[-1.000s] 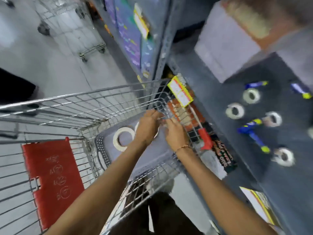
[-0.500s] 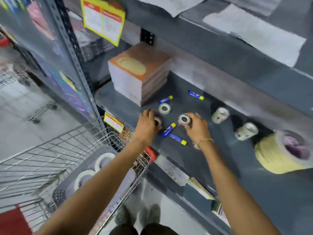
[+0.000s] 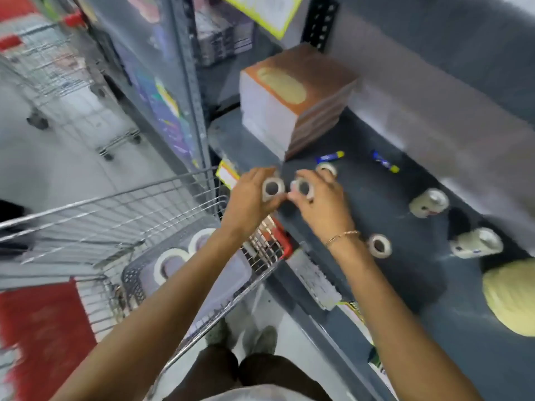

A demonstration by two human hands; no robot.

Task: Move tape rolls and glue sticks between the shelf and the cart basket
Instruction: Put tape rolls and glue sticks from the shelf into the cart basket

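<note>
My left hand [image 3: 249,201] grips a small white tape roll [image 3: 272,189] and my right hand [image 3: 324,206] grips another small tape roll [image 3: 303,188]; both are lifted over the front edge of the dark shelf [image 3: 405,273]. On the shelf lie more small tape rolls [image 3: 326,169] [image 3: 379,246], two blue and yellow glue sticks [image 3: 330,157] [image 3: 385,165], and two rolls on their sides [image 3: 429,202] [image 3: 476,243]. In the cart, the grey basket [image 3: 136,282] holds two larger white tape rolls [image 3: 169,263] [image 3: 202,237].
A stack of brown-topped paper pads [image 3: 292,102] stands at the shelf's back left. A large yellow roll [image 3: 512,296] sits at the right. The wire cart [image 3: 115,221] with a red seat flap [image 3: 43,337] is at the left. Another cart [image 3: 63,82] stands across the aisle.
My hands left the cart basket, reached the shelf, each closed on a small tape roll, and have now lifted the rolls and drawn them back toward the shelf's front edge.
</note>
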